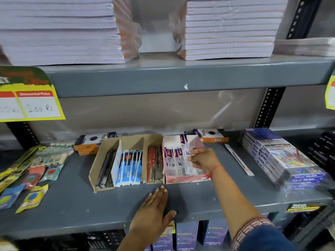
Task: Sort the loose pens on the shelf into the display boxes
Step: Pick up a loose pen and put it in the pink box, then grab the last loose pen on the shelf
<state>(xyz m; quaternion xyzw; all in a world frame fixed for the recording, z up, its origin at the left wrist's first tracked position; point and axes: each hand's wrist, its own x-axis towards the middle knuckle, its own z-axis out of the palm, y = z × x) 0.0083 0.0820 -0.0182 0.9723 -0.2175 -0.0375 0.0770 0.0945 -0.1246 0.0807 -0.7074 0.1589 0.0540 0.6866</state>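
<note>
Nearest me: the person's left hand [154, 209], flat on the grey metal shelf [72, 205], palm down, fingers spread, holding nothing. It sits just in front of the cardboard box [126, 160], off that box's front right corner.

Landmark = that brown corrugated box, three slots. Left slot: dark pens. Middle: blue-and-white sleeved pens. Right: red packs.

Touching its right side: pink display box [183, 179], glossy card, mostly full of white/blue-printed pen packs. Right hand [204, 160] is over that box, fingers pinched on a few flat pen packs [188, 151], which are tilted up out of the row. Thin plastic sleeves, shiny, likely slippery.

Step in hand, my read: seating those packs into the pink box. Next move needs them squared to the row and slid down flat, not wedged across the others.

One loose pen [239, 160] in a long white sleeve lies on the shelf, well right of the cardboard box, past the pink one. Probably next to go.

Left of the cardboard box: small blister packs, scattered. Behind it: two orange-and-white cartons. Far right: shrink-wrapped stacked boxes.
</note>
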